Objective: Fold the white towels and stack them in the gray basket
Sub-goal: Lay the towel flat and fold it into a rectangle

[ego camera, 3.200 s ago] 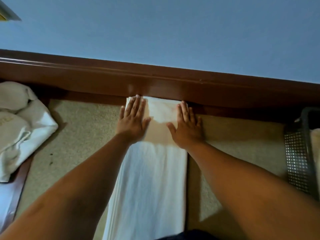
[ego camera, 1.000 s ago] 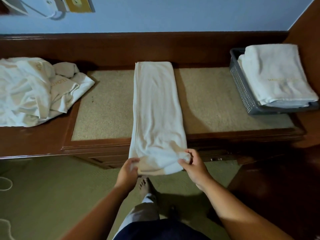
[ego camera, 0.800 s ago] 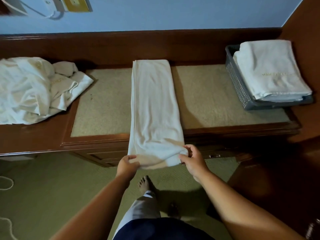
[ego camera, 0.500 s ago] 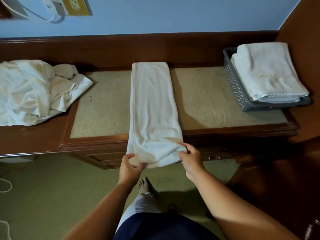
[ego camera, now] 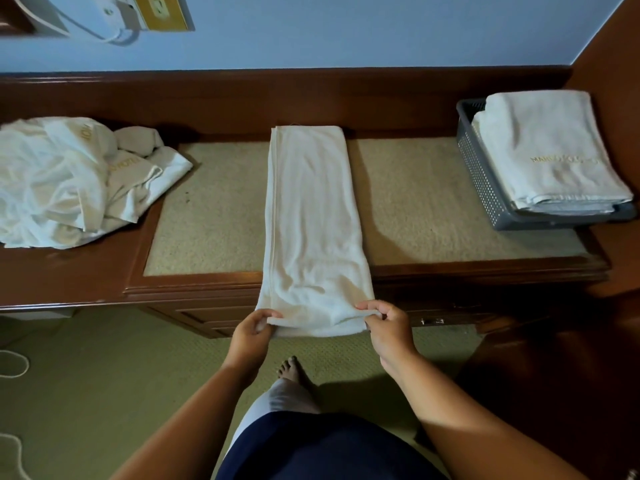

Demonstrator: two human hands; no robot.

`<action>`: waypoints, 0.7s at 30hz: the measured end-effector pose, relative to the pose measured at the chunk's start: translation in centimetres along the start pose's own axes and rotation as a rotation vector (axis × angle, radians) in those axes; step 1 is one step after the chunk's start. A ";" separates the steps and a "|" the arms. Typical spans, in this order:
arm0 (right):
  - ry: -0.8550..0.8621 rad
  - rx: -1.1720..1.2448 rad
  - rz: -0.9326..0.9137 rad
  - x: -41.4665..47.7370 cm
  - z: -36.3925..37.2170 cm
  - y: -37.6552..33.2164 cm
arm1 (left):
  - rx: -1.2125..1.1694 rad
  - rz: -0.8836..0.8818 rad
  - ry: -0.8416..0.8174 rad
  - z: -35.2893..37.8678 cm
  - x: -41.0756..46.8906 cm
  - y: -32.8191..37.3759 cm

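Left hand (ego camera: 251, 332): pinching near-left corner of towel (ego camera: 313, 220);
Right hand (ego camera: 388, 329): pinching near-right corner;
Basket (ego camera: 479, 174): 2 o'clock, folded stack (ego camera: 550, 150) inside

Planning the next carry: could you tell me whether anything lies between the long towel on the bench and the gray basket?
Nothing visible does: only the mat lies between the towel and the basket, which already holds folded towels.

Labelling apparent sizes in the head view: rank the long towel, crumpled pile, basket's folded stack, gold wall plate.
1. Long towel and crumpled pile: too alike to rank; pile is cropped.
2. Folded stack.
3. Gold wall plate.
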State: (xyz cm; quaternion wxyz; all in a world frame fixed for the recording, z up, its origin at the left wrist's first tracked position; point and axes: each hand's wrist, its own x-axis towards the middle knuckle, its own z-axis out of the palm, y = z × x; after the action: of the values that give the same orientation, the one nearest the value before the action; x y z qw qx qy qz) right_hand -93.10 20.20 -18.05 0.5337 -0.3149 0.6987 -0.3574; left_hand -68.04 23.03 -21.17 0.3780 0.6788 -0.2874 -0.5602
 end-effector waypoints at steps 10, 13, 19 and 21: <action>-0.116 -0.044 0.226 0.7 0.1 1.3 | -0.280 -0.079 0.094 -0.3 -0.2 -0.9; -0.133 -0.036 0.215 0.9 -0.1 0.7 | -0.207 -0.055 0.126 -0.6 -0.3 -0.3; -0.097 -0.153 0.224 0.8 0.1 0.1 | 0.068 -0.055 0.122 -0.5 -0.1 0.1; -0.092 -0.125 0.230 0.6 0.1 0.2 | 0.079 -0.074 0.135 -0.3 -0.2 -0.1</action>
State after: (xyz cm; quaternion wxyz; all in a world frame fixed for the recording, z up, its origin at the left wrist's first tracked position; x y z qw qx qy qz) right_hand -93.17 19.78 -18.51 0.5821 -0.2816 0.7258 -0.2348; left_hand -67.77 23.32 -21.06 0.3485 0.7395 -0.2581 -0.5149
